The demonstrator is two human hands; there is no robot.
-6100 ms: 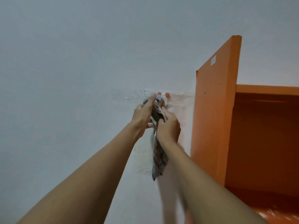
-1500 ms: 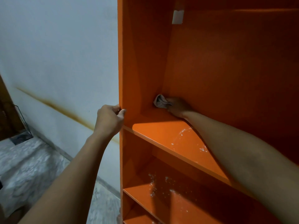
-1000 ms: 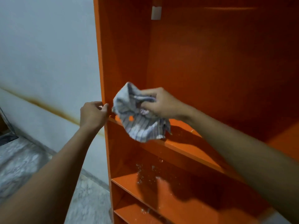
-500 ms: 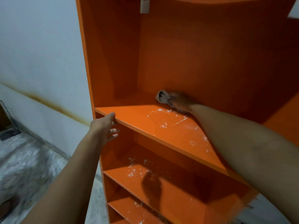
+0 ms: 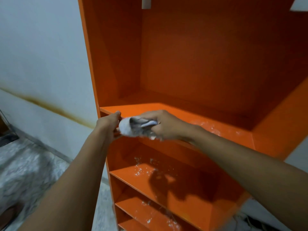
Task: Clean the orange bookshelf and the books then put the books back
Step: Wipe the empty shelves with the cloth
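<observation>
Orange lower shelves point(image 5: 130, 179) lie nearest us, flecked with glinting wet spots, with marbled grey floor point(image 5: 25, 164) to their left. Above them our left hand point(image 5: 108, 124) curls its fingers round the front edge of the upper shelf point(image 5: 191, 114) at its left end, though the cloth hides some fingertips. Just right of it our right hand point(image 5: 165, 125) grips a bunched pale cloth point(image 5: 133, 128), fingers curled tightly around it, at that same front edge. Our orange bookshelf point(image 5: 191, 55) stands upright, filling the right of the scene, with a pale wall point(image 5: 41, 47) bearing a brown streak point(image 5: 50, 106) on its left. Farthest, a white tag point(image 5: 146, 2) sits high on the back panel.
</observation>
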